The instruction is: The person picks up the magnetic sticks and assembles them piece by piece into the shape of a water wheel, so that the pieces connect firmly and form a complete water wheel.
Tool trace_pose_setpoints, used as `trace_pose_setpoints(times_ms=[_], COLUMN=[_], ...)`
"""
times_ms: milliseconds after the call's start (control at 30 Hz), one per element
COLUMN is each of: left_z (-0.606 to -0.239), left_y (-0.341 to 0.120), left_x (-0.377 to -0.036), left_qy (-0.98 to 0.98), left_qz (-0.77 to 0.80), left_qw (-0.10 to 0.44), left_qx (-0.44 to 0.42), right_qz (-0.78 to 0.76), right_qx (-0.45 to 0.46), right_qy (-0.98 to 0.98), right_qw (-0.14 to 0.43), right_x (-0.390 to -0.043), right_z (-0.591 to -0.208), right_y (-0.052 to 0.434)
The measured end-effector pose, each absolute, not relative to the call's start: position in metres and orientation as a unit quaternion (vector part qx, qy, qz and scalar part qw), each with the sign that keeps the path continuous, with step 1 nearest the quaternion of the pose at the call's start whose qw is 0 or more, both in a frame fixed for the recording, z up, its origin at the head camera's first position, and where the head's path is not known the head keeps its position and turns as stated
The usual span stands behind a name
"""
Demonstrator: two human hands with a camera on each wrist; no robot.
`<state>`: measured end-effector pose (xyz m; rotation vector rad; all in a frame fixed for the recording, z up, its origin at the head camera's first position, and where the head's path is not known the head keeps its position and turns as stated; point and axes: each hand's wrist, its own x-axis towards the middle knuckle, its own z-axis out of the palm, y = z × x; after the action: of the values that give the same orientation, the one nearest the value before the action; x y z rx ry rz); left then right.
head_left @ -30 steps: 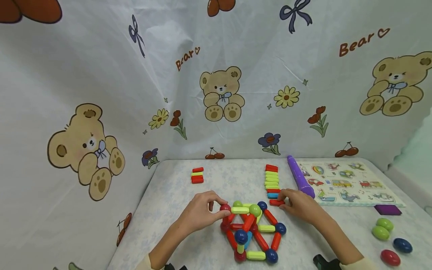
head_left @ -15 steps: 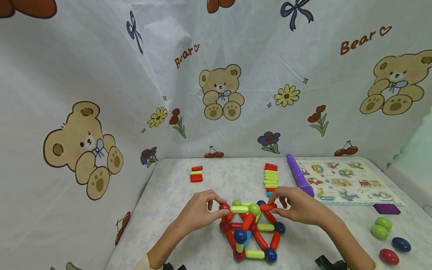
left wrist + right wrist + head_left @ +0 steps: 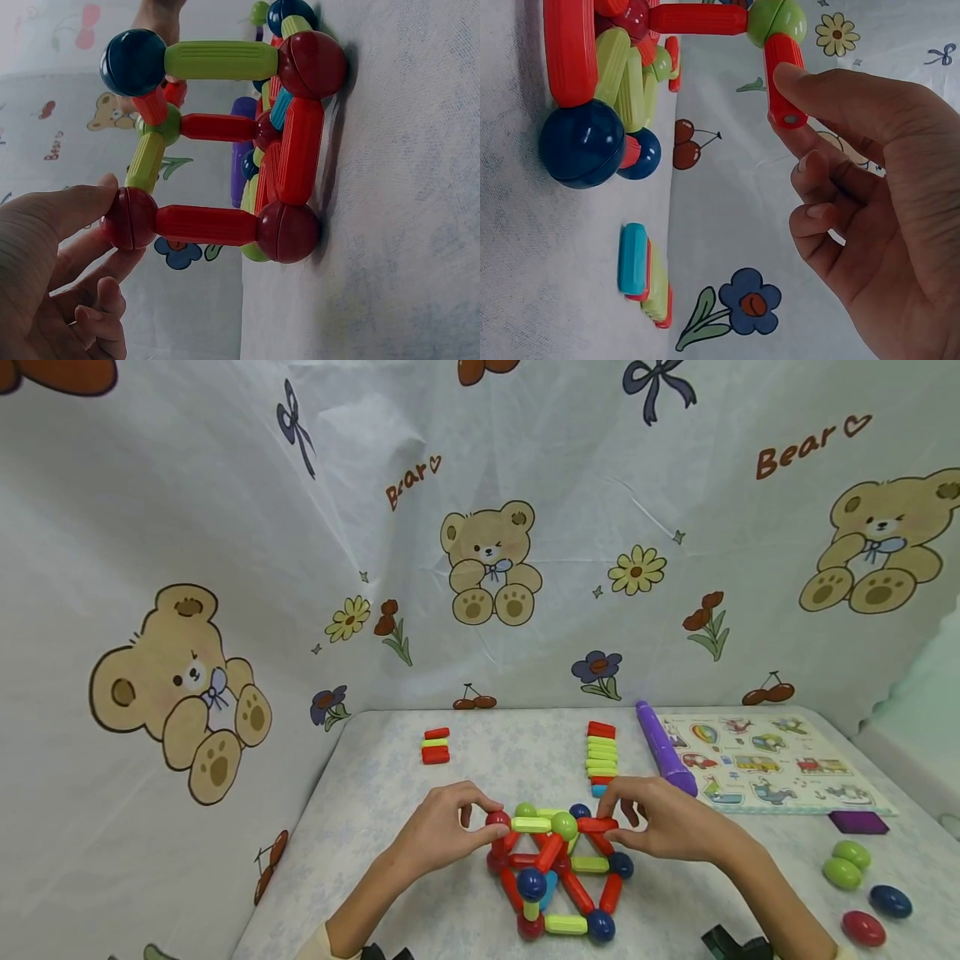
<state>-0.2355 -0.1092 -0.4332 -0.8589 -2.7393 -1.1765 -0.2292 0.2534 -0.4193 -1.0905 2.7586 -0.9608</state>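
A frame of coloured rods and balls (image 3: 566,865) stands on the table before me. My left hand (image 3: 447,828) pinches the red ball (image 3: 129,218) at its upper left corner between thumb and fingers. In my right hand (image 3: 658,820) a red rod (image 3: 785,82) is held between thumb and forefinger. One end of that rod meets the upper green ball (image 3: 777,21); its other end is free, as the right wrist view shows. Below it, blue balls (image 3: 582,143) and more rods form the lower part of the frame.
A row of rods (image 3: 602,752) lies behind the frame, and a smaller group of rods (image 3: 436,747) is at left. A purple pen-shaped object (image 3: 664,750) lies against a picture board (image 3: 772,763). Loose green balls (image 3: 842,873), a blue ball (image 3: 891,901) and a red ball (image 3: 863,928) are at right.
My right hand has picked up the red rod from the near end of the row and moved it left to the upper green ball. The left hand stays on the red ball.
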Motion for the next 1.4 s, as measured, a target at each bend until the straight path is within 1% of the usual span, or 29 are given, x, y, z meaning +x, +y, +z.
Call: trace_pose_setpoints(times_ms=[167,300,367,433,633,800,967,1100,1333,1400], left_z=[-0.431,-0.432,-0.433,-0.433,-0.434,-0.436,-0.439,-0.44,-0.438,-0.437], left_y=[-0.109,-0.108,-0.107,-0.106,-0.104,-0.103,-0.104,-0.105,-0.108,-0.109], left_x=[-0.235,-0.236,-0.236,-0.236,-0.236,-0.236,-0.235,-0.234,-0.236,-0.236], left_qy=[-0.882,-0.879,-0.877,-0.878,-0.881,-0.877,-0.877,-0.876,-0.877,-0.877], left_qz=[-0.38,-0.381,-0.383,-0.382,-0.384,-0.391,-0.396,-0.4,-0.396,-0.395], left_qw=[0.022,0.022,0.02,0.015,0.005,-0.001,-0.004,-0.007,0.007,0.01], left_qx=[-0.279,-0.286,-0.288,-0.286,-0.277,-0.277,-0.272,-0.271,-0.274,-0.274], right_qz=[-0.312,-0.314,-0.31,-0.299,-0.267,-0.244,-0.213,-0.202,-0.257,-0.282], right_qx=[-0.348,-0.325,-0.306,-0.292,-0.273,-0.268,-0.246,-0.244,-0.27,-0.274], right_qy=[0.884,0.892,0.9,0.908,0.924,0.931,0.943,0.946,0.928,0.919], right_qw=[0.02,-0.009,-0.024,-0.028,0.011,0.039,0.067,0.069,0.03,0.029], right_x=[-0.23,-0.239,-0.248,-0.258,-0.289,-0.3,-0.301,-0.295,-0.278,-0.271], right_z=[-0.416,-0.417,-0.42,-0.426,-0.453,-0.466,-0.474,-0.479,-0.47,-0.465], right_y=[0.256,0.266,0.272,0.276,0.281,0.281,0.275,0.276,0.28,0.281])
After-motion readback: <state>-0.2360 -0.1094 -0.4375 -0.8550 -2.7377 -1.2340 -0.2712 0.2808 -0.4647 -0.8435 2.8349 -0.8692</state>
